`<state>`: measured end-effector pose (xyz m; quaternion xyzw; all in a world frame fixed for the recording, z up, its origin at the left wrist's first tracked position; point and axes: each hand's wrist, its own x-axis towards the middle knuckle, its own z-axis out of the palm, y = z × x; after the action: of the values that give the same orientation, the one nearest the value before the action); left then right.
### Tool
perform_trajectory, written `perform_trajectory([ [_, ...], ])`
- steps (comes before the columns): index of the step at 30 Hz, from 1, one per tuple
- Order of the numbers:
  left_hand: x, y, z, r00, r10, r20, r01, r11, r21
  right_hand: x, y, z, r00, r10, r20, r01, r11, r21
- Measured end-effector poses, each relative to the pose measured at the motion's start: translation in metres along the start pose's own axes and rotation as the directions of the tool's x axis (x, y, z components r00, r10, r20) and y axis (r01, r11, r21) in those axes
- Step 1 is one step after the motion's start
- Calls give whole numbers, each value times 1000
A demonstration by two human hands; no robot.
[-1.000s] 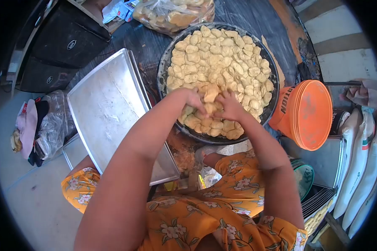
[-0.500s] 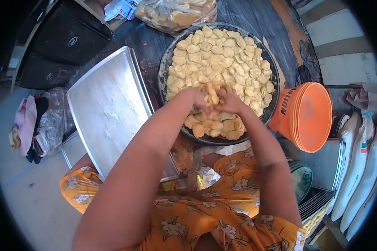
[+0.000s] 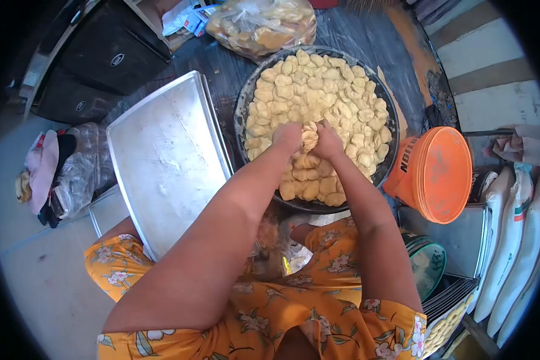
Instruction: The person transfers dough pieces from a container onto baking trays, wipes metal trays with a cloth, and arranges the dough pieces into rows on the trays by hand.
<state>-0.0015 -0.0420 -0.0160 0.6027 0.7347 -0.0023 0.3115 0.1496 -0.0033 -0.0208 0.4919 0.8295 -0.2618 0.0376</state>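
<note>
A large round dark basin (image 3: 241,129) is filled with rounded, pale tan dough pieces (image 3: 348,108). Over its near half my left hand (image 3: 289,139) and my right hand (image 3: 328,141) are closed, close together. Between them they grip a lump of dough (image 3: 309,137), its creased top showing in the gap. My fingertips are mostly hidden behind the knuckles. Just below my hands, darker tan pieces (image 3: 309,175) lie bunched in the basin's near side.
Left of the basin stand stacked metal trays (image 3: 168,150). An orange lidded bucket (image 3: 441,174) is at the right, near white sacks (image 3: 516,240). A clear plastic bag (image 3: 264,27) of dough-like lumps sits behind the basin. A green-rimmed tub (image 3: 429,270) is at lower right.
My hands were loose and blurred over the dough with fingers spread; now they are closed around a lump between them. The whole view has shifted slightly.
</note>
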Motion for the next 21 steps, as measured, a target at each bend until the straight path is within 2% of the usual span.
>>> perform_trajectory([
  [2, -21, 11, -30, 999, 10, -41, -15, 991, -131, 3, 4, -6, 996, -55, -72, 64, 990, 128],
  [4, -23, 22, -56, 988, 46, -149, -83, 963, -256, 8, 5, -25, 970, -124, -209, 185, 934, 306],
  [5, -25, 26, -69, 978, 60, -200, -122, 941, -316, 7, 1, -37, 959, -146, -244, 224, 917, 331],
  [7, -42, 33, -110, 925, 185, -332, -282, 919, -275, -10, -30, -96, 929, -186, -319, 303, 879, 369],
  [9, -69, 37, -154, 838, 266, -476, -380, 911, -160, -24, -63, -142, 881, -262, -395, 401, 856, 326],
  [12, -148, 33, -225, 758, 313, -572, -466, 873, -140, -62, -129, -202, 805, -366, -466, 485, 860, 161],
  [13, -172, 27, -241, 747, 305, -591, -455, 883, -119, -76, -154, -216, 782, -398, -480, 496, 863, 93],
  [15, -227, 11, -262, 653, 281, -703, -453, 889, -66, -109, -207, -232, 737, -441, -513, 560, 823, 97],
  [19, -328, -41, -267, 660, 101, -744, -384, 897, -218, -155, -296, -215, 693, -551, -465, 646, 760, 63],
  [21, -361, -78, -250, 675, -16, -738, -341, 880, -331, -156, -329, -182, 677, -616, -403, 680, 733, 22],
])
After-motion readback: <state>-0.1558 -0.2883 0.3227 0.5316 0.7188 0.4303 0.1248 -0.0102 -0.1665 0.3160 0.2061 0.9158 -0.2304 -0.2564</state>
